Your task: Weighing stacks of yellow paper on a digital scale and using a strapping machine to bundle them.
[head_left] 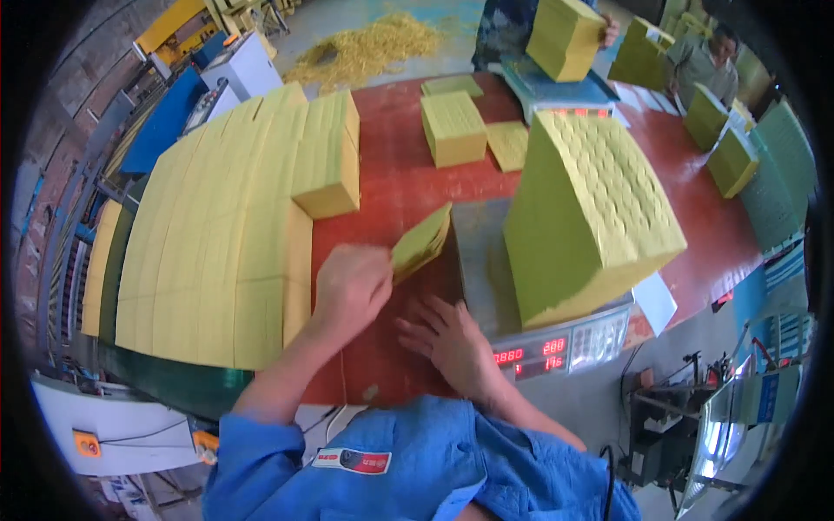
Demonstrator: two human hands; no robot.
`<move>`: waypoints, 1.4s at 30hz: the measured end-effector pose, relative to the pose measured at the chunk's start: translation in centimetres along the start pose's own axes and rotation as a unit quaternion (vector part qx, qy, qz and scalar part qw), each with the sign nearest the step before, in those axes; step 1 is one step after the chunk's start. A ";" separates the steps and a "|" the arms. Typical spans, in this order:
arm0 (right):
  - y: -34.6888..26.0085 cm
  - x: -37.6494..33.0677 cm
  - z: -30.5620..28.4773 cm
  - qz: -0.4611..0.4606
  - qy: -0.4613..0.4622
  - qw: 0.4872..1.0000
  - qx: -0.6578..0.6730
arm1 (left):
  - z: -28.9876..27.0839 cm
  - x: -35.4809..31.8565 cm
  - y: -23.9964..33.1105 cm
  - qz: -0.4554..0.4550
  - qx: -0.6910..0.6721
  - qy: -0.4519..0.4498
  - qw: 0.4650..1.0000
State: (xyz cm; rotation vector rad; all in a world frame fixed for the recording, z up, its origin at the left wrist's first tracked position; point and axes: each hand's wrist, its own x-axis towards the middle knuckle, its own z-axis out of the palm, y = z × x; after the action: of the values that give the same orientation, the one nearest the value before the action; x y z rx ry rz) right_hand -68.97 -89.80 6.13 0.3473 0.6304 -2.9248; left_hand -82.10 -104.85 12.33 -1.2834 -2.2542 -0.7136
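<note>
The left hand (350, 285) has its fingers closed on a thin yellow-green wad of paper (422, 240), held tilted just beside the scale (556, 343). The right hand (445, 334) lies flat and open on the red counter (391, 187), holding nothing. A tall yellow block (586, 217) stands on the scale – red digits glow on its front. A broad stack of yellow sheets (217, 234) fills the counter's left.
</note>
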 end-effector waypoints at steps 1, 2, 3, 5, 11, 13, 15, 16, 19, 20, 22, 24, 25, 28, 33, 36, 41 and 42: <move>0.1 0.3 -0.2 0.033 -0.006 0.999 -0.015 | -0.6 -2.9 1.8 0.007 -0.006 -0.018 1.000; 0.5 0.2 -0.7 0.066 -0.008 0.997 -0.026 | -1.0 -5.7 3.7 0.014 -0.017 -0.040 0.999; 1.4 -0.3 -1.5 0.084 0.001 0.996 -0.034 | -1.3 -8.8 5.7 0.003 -0.031 -0.058 0.998; 2.1 -0.7 -1.7 0.130 0.048 0.985 -0.103 | -0.9 -13.0 8.1 0.009 0.028 -0.085 0.996; 4.2 -4.9 -5.5 0.081 -0.032 0.959 -0.271 | 1.6 -18.8 14.3 -0.319 -0.122 0.022 0.939; 3.7 -6.1 -6.0 0.056 -0.062 0.958 -0.275 | 1.5 -17.2 15.1 -0.502 -0.342 0.124 0.785; 3.0 -7.1 -6.1 0.027 -0.098 0.954 -0.284 | 1.4 -15.7 15.9 -0.527 -0.402 0.146 0.734; 2.6 -7.6 -5.8 -0.018 -0.127 0.943 -0.307 | 1.3 -15.2 16.2 -0.545 -0.458 0.170 0.681; 1.1 -8.2 -5.0 -0.092 -0.165 0.897 -0.399 | 1.6 -14.1 15.9 -0.491 -0.435 0.180 0.733; 0.7 -8.0 -4.7 -0.117 -0.171 0.861 -0.464 | 1.8 -13.8 15.5 -0.467 -0.412 0.190 0.759; 0.6 -7.5 -3.7 -0.154 -0.153 0.848 -0.483 | 2.1 -13.5 14.8 -0.443 -0.429 0.222 0.755; 0.9 -6.9 -3.1 -0.188 -0.139 0.833 -0.501 | 2.4 -13.8 13.8 -0.421 -0.443 0.258 0.749; 1.2 -6.5 -2.8 -0.190 -0.101 0.821 -0.528 | 2.7 -14.4 13.2 -0.419 -0.410 0.222 0.779; 3.6 -4.4 -4.4 -0.268 -0.028 0.792 -0.548 | 4.7 -16.2 10.5 -0.349 -0.327 0.162 0.863; 4.9 -3.1 -5.3 -0.277 0.020 0.778 -0.564 | 6.5 -17.0 9.4 -0.363 -0.393 0.165 0.828; 5.4 -2.5 -5.0 -0.309 0.036 0.793 -0.524 | 6.4 -16.3 8.9 -0.354 -0.402 0.156 0.830; 5.7 -2.1 -3.8 -0.289 0.050 0.822 -0.488 | 7.6 -16.2 7.6 -0.366 -0.440 0.148 0.807; 5.6 -2.3 -3.7 -0.265 0.059 0.824 -0.497 | 7.7 -16.3 7.2 -0.361 -0.446 0.138 0.807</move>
State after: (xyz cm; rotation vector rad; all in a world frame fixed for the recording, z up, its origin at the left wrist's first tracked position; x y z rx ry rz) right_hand -65.04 -93.10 1.23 0.2243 2.4126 -2.4702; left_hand -69.10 -107.38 -1.91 -0.4560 -2.1509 -2.2648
